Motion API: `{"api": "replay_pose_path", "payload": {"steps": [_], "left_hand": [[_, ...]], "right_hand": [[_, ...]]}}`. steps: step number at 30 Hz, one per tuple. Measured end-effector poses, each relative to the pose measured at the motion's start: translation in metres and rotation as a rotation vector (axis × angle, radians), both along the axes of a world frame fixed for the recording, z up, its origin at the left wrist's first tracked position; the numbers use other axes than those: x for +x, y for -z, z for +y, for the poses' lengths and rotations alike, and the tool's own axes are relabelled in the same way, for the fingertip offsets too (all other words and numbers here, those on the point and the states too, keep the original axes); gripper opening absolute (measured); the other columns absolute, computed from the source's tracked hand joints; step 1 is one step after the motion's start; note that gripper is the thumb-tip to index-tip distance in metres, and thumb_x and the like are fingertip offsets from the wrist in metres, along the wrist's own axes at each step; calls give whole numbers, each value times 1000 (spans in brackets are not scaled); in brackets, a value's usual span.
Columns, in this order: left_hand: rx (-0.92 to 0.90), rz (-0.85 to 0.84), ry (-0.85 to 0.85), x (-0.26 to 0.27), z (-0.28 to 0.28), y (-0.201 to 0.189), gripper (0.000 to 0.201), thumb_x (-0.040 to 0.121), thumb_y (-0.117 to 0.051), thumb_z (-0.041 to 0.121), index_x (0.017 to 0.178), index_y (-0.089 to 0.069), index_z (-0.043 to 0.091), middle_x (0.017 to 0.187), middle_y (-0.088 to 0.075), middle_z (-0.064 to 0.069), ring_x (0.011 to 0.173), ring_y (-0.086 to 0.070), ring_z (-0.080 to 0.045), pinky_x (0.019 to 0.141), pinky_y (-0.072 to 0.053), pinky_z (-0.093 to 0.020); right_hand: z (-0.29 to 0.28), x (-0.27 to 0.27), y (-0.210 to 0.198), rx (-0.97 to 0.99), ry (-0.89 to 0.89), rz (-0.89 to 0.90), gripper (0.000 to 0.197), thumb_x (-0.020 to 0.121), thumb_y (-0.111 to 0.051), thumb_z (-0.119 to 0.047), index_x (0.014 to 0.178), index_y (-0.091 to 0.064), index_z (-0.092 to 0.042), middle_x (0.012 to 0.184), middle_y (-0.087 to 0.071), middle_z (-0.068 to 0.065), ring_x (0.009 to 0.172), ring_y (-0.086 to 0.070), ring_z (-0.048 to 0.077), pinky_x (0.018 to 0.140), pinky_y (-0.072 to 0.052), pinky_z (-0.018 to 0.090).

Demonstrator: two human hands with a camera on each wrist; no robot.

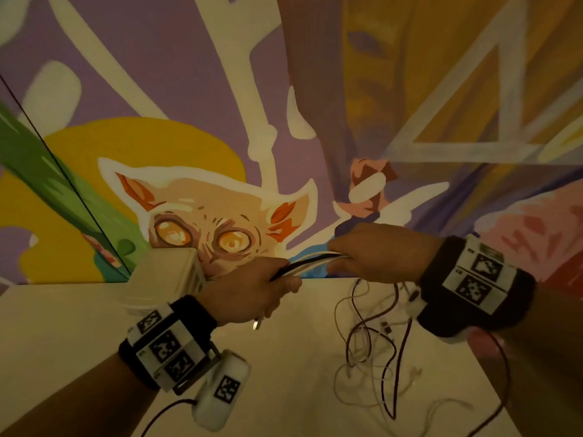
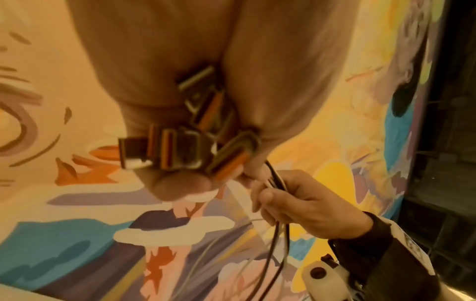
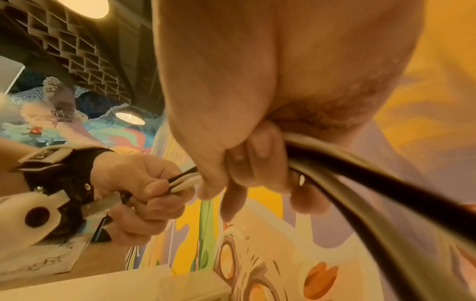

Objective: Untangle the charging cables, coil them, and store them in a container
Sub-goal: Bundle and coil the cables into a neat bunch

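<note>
Both hands hold one bundle of black and white charging cables (image 1: 307, 264) above the white table (image 1: 79, 326). My left hand (image 1: 252, 290) grips the plug end; several USB plugs (image 2: 185, 146) stick out of its fist in the left wrist view. My right hand (image 1: 369, 250) closes round the same cables (image 3: 360, 183) a little to the right. Below the right hand the rest of the cables (image 1: 378, 351) hang down and lie tangled on the table. A white container (image 1: 167, 272) stands at the table's far edge, just left of my left hand.
A painted mural wall (image 1: 220, 184) rises right behind the table's far edge. The tangle covers the table's right part. A white wrist-camera unit (image 1: 220, 389) hangs under my left forearm with its own dark lead.
</note>
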State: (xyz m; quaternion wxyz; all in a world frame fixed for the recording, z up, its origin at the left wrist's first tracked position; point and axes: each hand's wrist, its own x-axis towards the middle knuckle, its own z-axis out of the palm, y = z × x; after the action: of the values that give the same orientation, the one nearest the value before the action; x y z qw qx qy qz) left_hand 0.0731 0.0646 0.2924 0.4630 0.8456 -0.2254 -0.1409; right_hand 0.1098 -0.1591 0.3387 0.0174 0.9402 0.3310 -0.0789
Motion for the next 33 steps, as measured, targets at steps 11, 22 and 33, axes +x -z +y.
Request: {"api": "replay_pose_path", "payload": {"steps": [11, 22, 33], "left_hand": [[-388, 588, 35, -4, -18, -13, 23, 84, -61, 32, 79, -56, 10, 67, -56, -7, 67, -61, -25, 66, -52, -34], [-1453, 753, -405, -20, -54, 6, 27, 93, -52, 27, 106, -60, 5, 84, -61, -12, 82, -60, -23, 72, -54, -33], [-1394, 788, -436, -48, -61, 5, 21, 87, -50, 18, 79, -67, 7, 66, -63, -9, 56, -64, -18, 54, -55, -28]], "right_hand": [[25, -6, 0, -182, -129, -408, 23, 96, -51, -31, 114, -51, -17, 93, -65, 4, 73, -62, 22, 67, -52, 35], [56, -58, 25, 1075, 251, -437, 31, 89, -48, -51, 113, -48, -32, 110, -52, -23, 105, -47, -3, 85, -40, 12], [70, -65, 44, 971, 239, -210, 56, 90, -27, -68, 126, -46, -29, 129, -50, -11, 118, -45, 7, 95, -46, 31]]}}
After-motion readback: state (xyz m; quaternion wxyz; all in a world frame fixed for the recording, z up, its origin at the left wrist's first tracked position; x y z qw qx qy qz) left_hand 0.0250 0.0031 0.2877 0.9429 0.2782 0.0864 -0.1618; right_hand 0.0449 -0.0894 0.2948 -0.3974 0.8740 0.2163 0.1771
